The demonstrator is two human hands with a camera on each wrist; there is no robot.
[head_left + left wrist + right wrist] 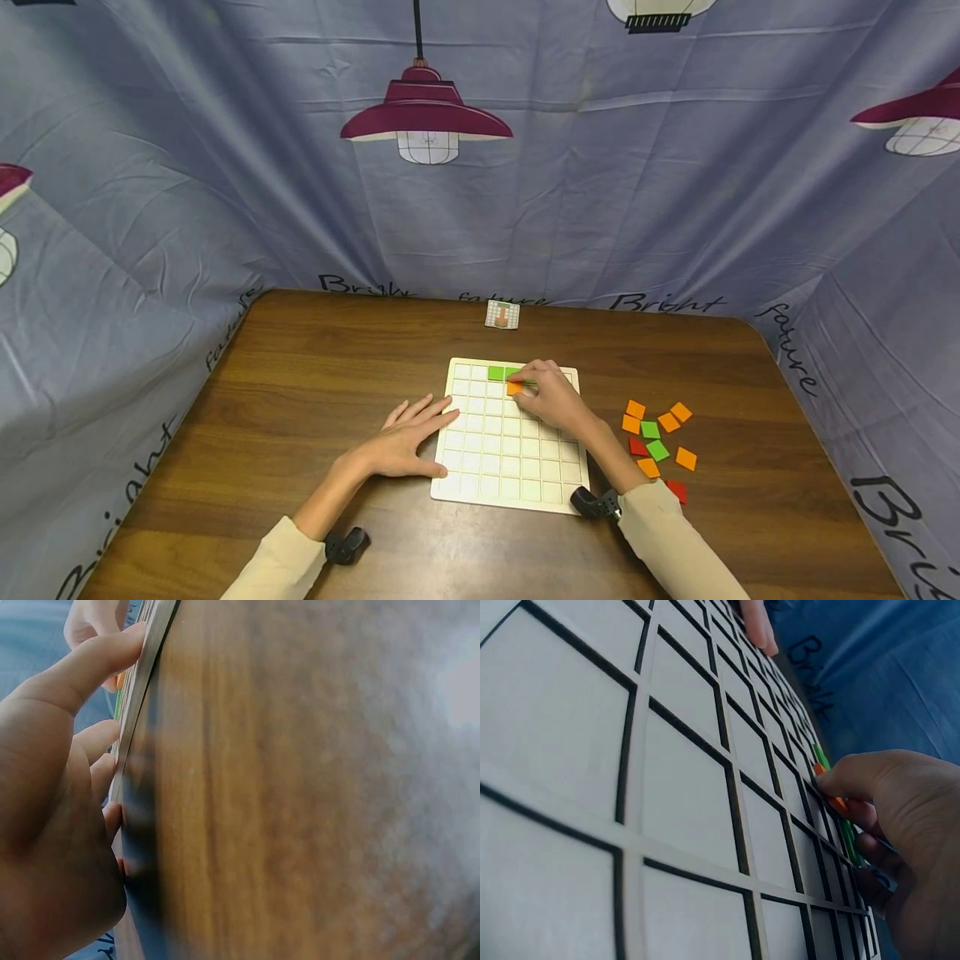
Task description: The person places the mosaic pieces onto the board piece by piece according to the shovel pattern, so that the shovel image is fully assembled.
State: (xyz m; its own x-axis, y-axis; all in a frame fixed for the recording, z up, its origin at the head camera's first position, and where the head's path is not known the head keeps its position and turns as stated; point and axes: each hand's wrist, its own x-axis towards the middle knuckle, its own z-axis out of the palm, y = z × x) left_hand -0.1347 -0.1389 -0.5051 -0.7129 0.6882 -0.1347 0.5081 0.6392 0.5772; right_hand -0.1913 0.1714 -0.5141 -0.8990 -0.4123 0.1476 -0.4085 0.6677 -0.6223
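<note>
A pale gridded board (491,442) lies flat on the table. Its far row holds green square tiles (496,373), partly covered by my right hand (555,400). Between thumb and fingertips, that hand pinches an orange square tile (513,388) at the second row, just on the near side of the green ones. Whether the tile sits fully in its square, I cannot tell. My left hand (401,444) lies with fingers spread at the board's left edge; its thumb (124,646) and fingertips touch the rim.
Right of the board, loose orange tiles (686,458), green tiles (657,450) and red tiles (677,491) are scattered on the wooden table (315,358). A small card (502,315) with a coloured grid pattern lies beyond the board. A printed curtain (540,208) hangs behind the table.
</note>
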